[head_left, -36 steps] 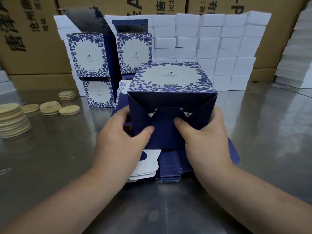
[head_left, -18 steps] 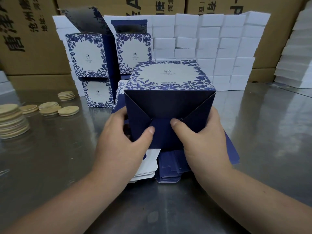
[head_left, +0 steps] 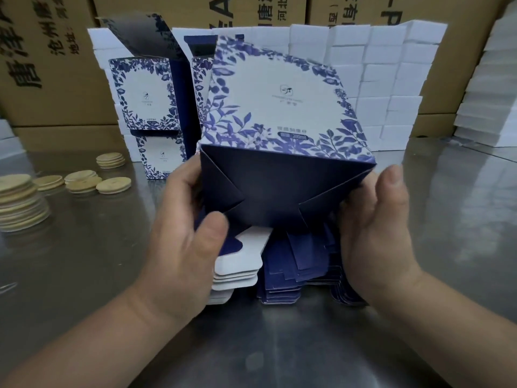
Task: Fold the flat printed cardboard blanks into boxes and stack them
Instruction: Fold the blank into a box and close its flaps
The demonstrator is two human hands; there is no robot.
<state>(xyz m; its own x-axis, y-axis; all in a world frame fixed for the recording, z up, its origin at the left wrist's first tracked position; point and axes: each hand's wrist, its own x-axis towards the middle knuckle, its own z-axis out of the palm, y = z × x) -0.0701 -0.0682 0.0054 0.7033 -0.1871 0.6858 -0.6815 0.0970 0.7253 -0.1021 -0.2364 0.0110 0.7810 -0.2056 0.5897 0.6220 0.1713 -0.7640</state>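
Box (head_left: 279,107) sits at the middle of the view, lifted off the surface (head_left: 84,275) and tilted. Its white panel with a blue leaf border faces up. Its dark navy bottom faces the camera, with the flaps folded in and interlocked.

The left hand (head_left: 184,236) holds the box at its 9 o'clock side. The thumb is in front near the lower corner, and the fingers are curled round the edge. The right hand (head_left: 375,233) grips the 3 o'clock side with the thumb raised along the edge. Its fingers are wrapped behind the box and mostly hidden.

Beneath the hands, at 6 o'clock of the box, the flat blanks (head_left: 282,275) lie in a low pile on the surface. They are navy, with white rounded tabs showing at the pile's 9 o'clock end.

At 11 o'clock the finished boxes (head_left: 142,93) stand one on another. The upper one has its top flap standing open, but its inside cannot be seen. Another box beside them is largely covered by the held one.

At 9 o'clock wooden discs (head_left: 84,182) lie in small heaps, and a taller stack of them is cut off by the frame edge. White blocks (head_left: 377,65) form a wall from 12 to 2 o'clock, in front of brown cartons (head_left: 56,65). The small print on the box panel is too fine to read.
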